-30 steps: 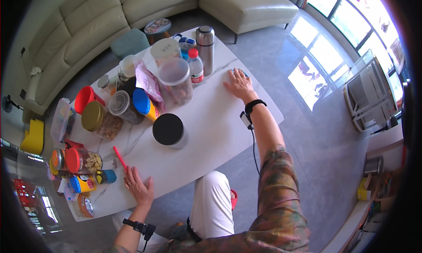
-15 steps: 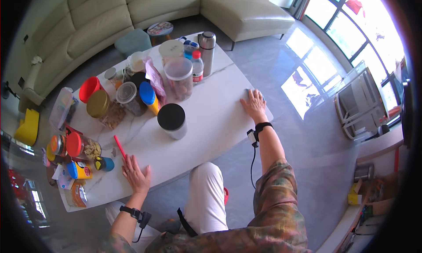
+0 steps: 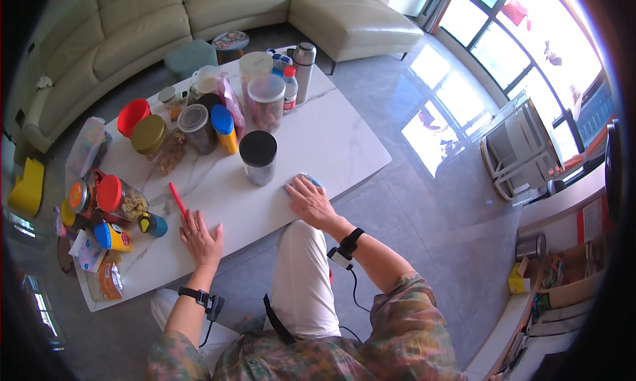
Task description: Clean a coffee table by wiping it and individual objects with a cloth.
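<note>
Now, at the far left of the table (image 3: 338,132), one yellow-lidded jar (image 3: 68,213), one orange-lidded jar (image 3: 80,195) and one red-lidded jar (image 3: 111,193) are standing in a cluster. Just in front, one blue-lidded yellow tub (image 3: 114,237) is showing a printed label, too small to read, near one orange packet (image 3: 110,279). One small teal bottle (image 3: 156,226) is standing further right. One red stick (image 3: 175,194) is lying with its lower end at the fingertips of the left hand (image 3: 203,240), which is keeping its place from a half second ago, its grip flat, fingers slightly apart. Beyond, one blue-lidded canister (image 3: 226,130) is standing left of one black-lidded jar (image 3: 258,157). Two pale-lidded tubs (image 3: 267,108) are standing behind, beside one red-capped bottle (image 3: 289,92) wearing a red label, and one steel thermos (image 3: 304,73). Rightmost, the right hand (image 3: 313,203), earlier at the table's right end, is now resting by the front edge, its grip spread flat over one bluish cloth (image 3: 313,179), mostly hidden.
</note>
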Action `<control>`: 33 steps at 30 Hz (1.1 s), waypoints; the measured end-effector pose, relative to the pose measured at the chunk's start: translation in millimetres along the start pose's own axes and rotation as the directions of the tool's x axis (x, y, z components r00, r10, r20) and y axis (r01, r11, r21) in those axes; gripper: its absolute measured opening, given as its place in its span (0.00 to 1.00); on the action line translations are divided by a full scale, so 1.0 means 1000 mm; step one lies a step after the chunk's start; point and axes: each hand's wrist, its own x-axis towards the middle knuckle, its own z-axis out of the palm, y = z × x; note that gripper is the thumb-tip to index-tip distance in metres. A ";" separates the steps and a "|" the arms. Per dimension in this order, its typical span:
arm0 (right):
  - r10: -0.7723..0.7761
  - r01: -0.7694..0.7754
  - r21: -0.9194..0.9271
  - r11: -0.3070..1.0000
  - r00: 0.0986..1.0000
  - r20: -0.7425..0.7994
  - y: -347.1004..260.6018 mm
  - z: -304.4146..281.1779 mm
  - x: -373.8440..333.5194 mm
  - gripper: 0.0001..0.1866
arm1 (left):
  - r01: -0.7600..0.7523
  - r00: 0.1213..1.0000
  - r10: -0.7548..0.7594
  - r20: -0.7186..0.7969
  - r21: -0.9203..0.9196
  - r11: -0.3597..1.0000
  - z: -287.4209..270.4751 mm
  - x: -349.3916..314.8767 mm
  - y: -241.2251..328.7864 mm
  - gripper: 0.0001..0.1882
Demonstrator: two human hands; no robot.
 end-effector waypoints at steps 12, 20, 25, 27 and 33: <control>0.601 -0.589 -0.218 0.778 0.799 -0.015 0.180 -0.073 0.039 0.40 | 0.009 0.999 -0.009 0.038 0.011 1.000 -0.005 0.000 0.006 0.39; 0.494 -0.505 -0.233 0.831 0.863 -0.106 0.149 -0.046 0.035 0.39 | -0.015 1.000 0.015 0.018 0.001 1.000 -0.002 0.002 0.005 0.40; 0.017 -0.018 -0.095 0.995 1.000 -0.005 0.036 -0.004 0.002 0.33 | 0.026 0.999 -0.026 0.019 0.016 1.000 -0.001 0.000 -0.001 0.39; -0.001 0.001 -0.067 0.998 1.000 0.001 0.024 -0.015 -0.022 0.31 | 0.028 0.999 -0.028 0.027 0.001 1.000 -0.003 0.000 0.003 0.39; 0.269 -0.266 -0.099 0.959 0.963 0.015 0.091 -0.046 -0.046 0.30 | 0.028 0.999 -0.027 0.035 -0.016 0.999 -0.002 0.000 0.005 0.39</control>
